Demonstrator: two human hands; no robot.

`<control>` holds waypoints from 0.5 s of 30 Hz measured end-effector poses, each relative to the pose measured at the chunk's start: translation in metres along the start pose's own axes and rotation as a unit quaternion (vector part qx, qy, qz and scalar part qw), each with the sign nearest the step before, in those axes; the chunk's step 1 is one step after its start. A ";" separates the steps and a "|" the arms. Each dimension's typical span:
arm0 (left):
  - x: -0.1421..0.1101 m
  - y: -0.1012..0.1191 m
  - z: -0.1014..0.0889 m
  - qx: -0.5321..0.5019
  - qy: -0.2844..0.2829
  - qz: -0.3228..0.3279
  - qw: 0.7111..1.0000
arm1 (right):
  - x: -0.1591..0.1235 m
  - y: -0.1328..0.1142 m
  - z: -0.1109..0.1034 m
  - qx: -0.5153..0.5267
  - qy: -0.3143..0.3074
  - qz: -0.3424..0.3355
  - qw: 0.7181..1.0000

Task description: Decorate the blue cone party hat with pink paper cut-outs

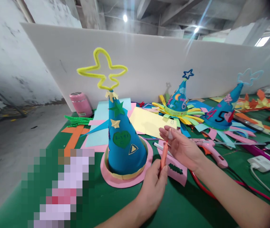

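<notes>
My left hand [152, 183] is closed around an orange marker [164, 155], which stands upright with its tip uncovered. Just above that tip, my right hand [184, 150] pinches a small whitish, translucent cap [170, 133]; the cap and the marker look apart. Left of my hands stands a blue paper cone hat [130, 155] with green and cream stars, a green heart and a small triangle, topped by a yellow pipe-cleaner shape [101, 75]. Its base sits in a pink brim [104, 172]. Behind my left hand lies a pink paper [181, 177] with a dark green scribble, and a white pen [157, 145] beside it.
Two more blue cone hats, one with a blue star [179, 98] and one marked 45 [228, 106], stand at the back right. A pink glue gun [211, 148], a white charger [262, 163] and cables lie right. A pink bottle [80, 104] stands back left, near coloured paper [149, 122].
</notes>
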State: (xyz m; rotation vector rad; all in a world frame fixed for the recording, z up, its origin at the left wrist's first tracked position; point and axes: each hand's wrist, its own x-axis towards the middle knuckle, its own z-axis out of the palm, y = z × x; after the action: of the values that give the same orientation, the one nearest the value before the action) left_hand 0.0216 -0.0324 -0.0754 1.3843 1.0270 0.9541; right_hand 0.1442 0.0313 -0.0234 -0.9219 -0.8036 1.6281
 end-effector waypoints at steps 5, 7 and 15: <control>0.000 -0.002 -0.001 0.011 0.000 -0.005 1.000 | -0.002 0.000 0.004 0.004 -0.025 0.001 1.000; 0.001 -0.002 -0.001 0.013 -0.005 -0.006 1.000 | -0.003 0.000 0.005 -0.001 -0.034 -0.008 0.999; 0.002 -0.001 -0.001 0.007 0.005 0.000 1.000 | -0.009 0.003 0.005 -0.149 -0.076 -0.094 0.981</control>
State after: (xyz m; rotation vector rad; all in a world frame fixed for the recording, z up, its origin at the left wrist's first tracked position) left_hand 0.0213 -0.0307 -0.0764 1.3922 1.0425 0.9568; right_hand 0.1398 0.0219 -0.0223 -0.9047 -1.2281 1.4480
